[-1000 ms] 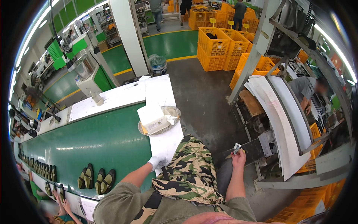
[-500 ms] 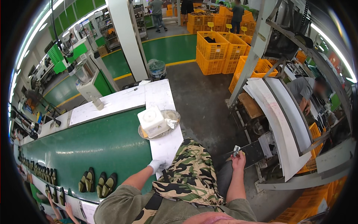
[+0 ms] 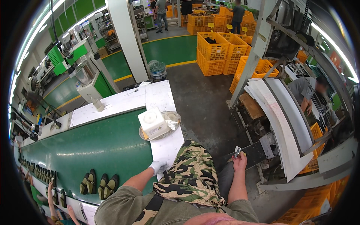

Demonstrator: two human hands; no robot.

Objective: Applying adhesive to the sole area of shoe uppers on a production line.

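My left hand, in a white glove, rests on the white board along the end of the green conveyor belt. Its fingers lie out toward the camouflage apron on my front, and nothing shows in them. My bare right hand is held out to the right, its fingers closed around a small silvery-grey object whose exact kind is too small to tell. Ahead of my left hand, a white square container stands on an oval tray with crumpled white tissue.
Two pairs of dark olive shoes sit on the green belt; more line its far left. A co-worker's arm reaches in there. At right are a metal frame, curved white sheets and another person. Yellow crates stand behind.
The shoes on the belt have shifted slightly to the right. The co-worker's arm at lower left now reaches farther up over the belt. My hands have hardly moved.
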